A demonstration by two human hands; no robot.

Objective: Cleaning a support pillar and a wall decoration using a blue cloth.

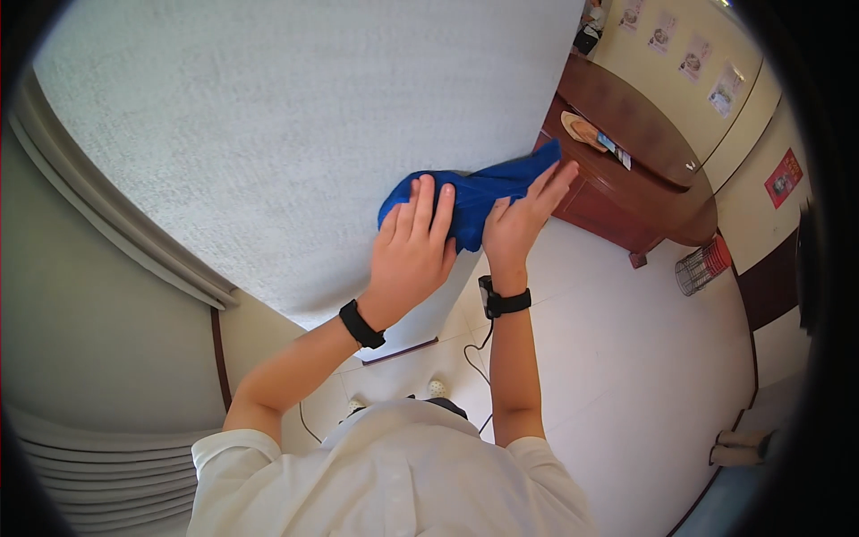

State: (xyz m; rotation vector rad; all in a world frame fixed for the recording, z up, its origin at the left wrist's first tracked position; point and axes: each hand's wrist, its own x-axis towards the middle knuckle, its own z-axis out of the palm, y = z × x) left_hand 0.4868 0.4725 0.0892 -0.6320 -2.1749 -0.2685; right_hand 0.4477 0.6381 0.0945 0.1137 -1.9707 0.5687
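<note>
Clearly, we count one blue cloth (474, 201), lying against the pale wall (313, 134) near its right edge. We have two hands on it and two black wrist straps (361, 324), one on each arm. Below us we see two light shoes (437, 388). Far to the right there is one brown desk (658, 192) with one hat (580, 130) on top; beyond it, four papers (694, 57) and one red poster (784, 178) hang on the far wall. One wire basket (702, 267) stands on the floor just right of the desk.

Our left hand (409, 255) lies flat over the left part of the cloth, fingers stretched out and slightly parted, pressing it to the pale wall. Our right hand (519, 224) is unclenched too, fingers long and pointing away from us, touching the cloth's right part; we cannot tell how firmly it presses.
</note>
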